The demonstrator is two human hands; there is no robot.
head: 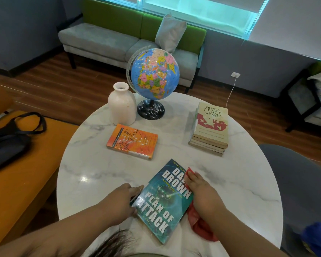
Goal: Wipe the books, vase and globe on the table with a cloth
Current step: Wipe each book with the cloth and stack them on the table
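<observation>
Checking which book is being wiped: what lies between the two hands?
In the head view, the teal book lies between the left hand and the right hand, which presses a red cloth against its edge.
</observation>
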